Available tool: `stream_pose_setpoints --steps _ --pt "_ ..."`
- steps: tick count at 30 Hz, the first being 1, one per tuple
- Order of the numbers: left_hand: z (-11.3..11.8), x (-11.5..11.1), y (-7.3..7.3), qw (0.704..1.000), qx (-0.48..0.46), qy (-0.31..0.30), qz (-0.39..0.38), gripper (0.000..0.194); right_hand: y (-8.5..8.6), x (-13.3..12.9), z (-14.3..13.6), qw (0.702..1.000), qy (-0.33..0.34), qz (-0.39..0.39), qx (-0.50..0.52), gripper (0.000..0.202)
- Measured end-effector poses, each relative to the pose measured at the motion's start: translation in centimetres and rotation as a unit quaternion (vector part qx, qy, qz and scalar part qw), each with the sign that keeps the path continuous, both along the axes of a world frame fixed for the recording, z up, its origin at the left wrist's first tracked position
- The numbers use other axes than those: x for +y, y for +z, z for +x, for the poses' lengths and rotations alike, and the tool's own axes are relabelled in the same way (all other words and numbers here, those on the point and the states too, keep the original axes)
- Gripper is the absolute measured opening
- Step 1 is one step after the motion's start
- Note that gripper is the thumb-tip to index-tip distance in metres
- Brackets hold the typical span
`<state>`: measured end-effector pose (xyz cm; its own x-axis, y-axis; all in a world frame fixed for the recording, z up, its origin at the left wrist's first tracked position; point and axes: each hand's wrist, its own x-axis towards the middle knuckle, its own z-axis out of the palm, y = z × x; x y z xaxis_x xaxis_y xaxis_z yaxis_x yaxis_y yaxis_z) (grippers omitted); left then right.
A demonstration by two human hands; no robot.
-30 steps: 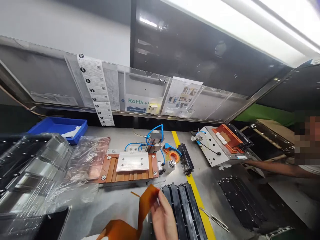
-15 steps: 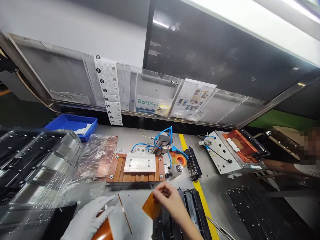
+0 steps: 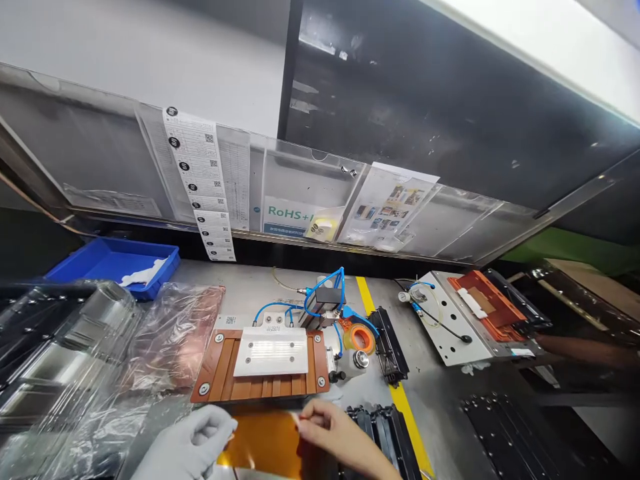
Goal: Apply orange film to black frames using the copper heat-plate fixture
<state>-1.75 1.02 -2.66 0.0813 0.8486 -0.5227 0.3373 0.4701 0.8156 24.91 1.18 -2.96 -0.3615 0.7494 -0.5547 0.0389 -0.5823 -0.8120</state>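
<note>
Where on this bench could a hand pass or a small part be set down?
Bare steel lies between the blue bin and the blue hoses; another strip runs between the yellow line and the white plate. Crowded: plastic trays at left, the fixture above both hands.

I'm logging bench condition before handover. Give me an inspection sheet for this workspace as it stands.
Surface: grey metal bench with a yellow line.
Job's things: amber film sheet, held flat in front of the brown fixture.
Clutter: clear plastic trays, plastic bag, blue bin, orange tape roll, black ribbed parts.
Grippers: gloved left hand and bare right hand each pinch an edge of the film.
Cables: blue air tubes behind the fixture.
Surroundings: document holders above; another person's arm at right.
</note>
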Motion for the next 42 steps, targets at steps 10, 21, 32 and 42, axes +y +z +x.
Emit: stream_pose_setpoints --steps 10,21,32,42 --pt "-0.4 5.8 -2.6 1.000 0.016 0.000 0.013 0.044 -3.5 5.4 1.3 0.985 -0.159 0.030 -0.061 0.062" --pt "-0.5 10.1 -4.2 0.991 0.118 -0.056 0.013 0.030 -5.5 9.4 0.6 0.978 -0.141 0.039 -0.149 0.052" --pt "-0.6 10.7 -4.3 0.989 0.141 -0.041 0.021 0.032 -5.5 10.1 0.8 0.971 -0.101 0.044 -0.211 0.044" --pt "-0.7 10.5 -5.1 1.000 0.023 0.007 0.003 0.036 -3.6 10.9 4.6 0.925 -0.021 0.118 -0.362 0.035"
